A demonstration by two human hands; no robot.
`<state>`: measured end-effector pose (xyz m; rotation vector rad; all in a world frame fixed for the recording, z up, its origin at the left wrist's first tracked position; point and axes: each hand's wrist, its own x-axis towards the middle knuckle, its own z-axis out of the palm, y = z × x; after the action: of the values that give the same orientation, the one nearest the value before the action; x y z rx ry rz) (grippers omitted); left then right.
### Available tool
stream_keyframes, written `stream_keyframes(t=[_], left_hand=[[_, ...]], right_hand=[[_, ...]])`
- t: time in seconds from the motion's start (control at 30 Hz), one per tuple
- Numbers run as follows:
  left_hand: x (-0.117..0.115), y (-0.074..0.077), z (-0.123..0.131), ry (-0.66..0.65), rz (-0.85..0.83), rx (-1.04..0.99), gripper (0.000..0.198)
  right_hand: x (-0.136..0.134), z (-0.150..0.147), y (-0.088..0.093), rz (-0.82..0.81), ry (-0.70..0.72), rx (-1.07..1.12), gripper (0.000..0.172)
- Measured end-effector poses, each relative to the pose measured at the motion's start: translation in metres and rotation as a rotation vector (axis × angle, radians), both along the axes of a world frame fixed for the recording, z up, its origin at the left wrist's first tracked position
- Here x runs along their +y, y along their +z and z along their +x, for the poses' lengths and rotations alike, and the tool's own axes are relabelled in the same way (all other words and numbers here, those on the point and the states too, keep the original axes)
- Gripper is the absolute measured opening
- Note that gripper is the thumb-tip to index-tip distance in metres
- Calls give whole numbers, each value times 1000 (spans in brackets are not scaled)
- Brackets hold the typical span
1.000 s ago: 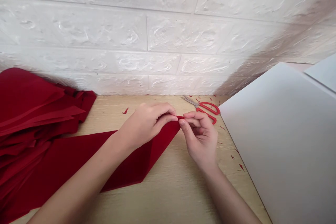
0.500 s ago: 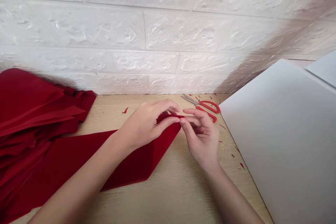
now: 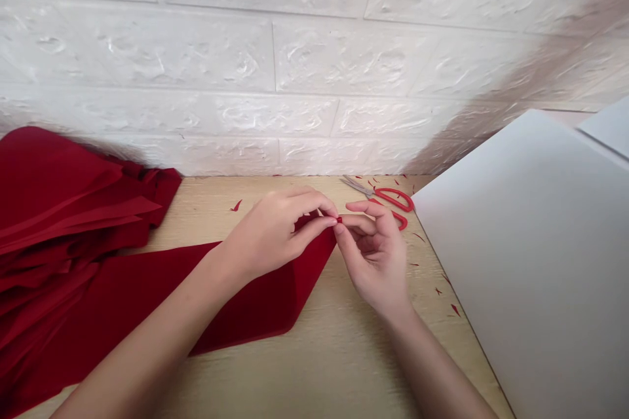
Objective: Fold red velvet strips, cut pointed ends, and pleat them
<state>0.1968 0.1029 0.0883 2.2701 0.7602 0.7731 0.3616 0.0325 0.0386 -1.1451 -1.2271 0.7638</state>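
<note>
Red cloth (image 3: 272,301) spreading over counter (image 3: 334,366), near-left of scissors (image 3: 372,194). Left hand (image 3: 278,232), right hand (image 3: 377,258): both grips narrow, pinching cloth edge near-left of scissors. Probably best keeping pinches close, edge taut. Wall (image 3: 314,59) standing beyond scissors.

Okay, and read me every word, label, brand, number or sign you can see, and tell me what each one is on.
There are none to read: no lettering shows on the red fabric, the scissors, the white panel, the tabletop or the brick-patterned wall.
</note>
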Motion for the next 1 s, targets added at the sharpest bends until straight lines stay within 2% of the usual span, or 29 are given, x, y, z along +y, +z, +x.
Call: stream_keyframes(t=[0.13,0.27,0.47,0.57,0.7,1.0], left_hand=[[-1,9,-2,22,-133,45,19],[2,16,-7,0,-210,80,16],[8,19,-15,-63,-154,148,18],[8,21,-16,-83,-171,180,19],[6,21,-15,-80,-173,218,19],[4,19,-14,-65,-112,309,21]], right_hand=[[-1,0,-1,-1,13,-32,22],[-3,0,-2,27,71,-74,25],[-4,3,-5,25,145,-178,29],[-4,4,-7,14,156,-185,25],[-4,3,-10,6,163,-164,18],[-5,3,-10,-10,164,-220,15]])
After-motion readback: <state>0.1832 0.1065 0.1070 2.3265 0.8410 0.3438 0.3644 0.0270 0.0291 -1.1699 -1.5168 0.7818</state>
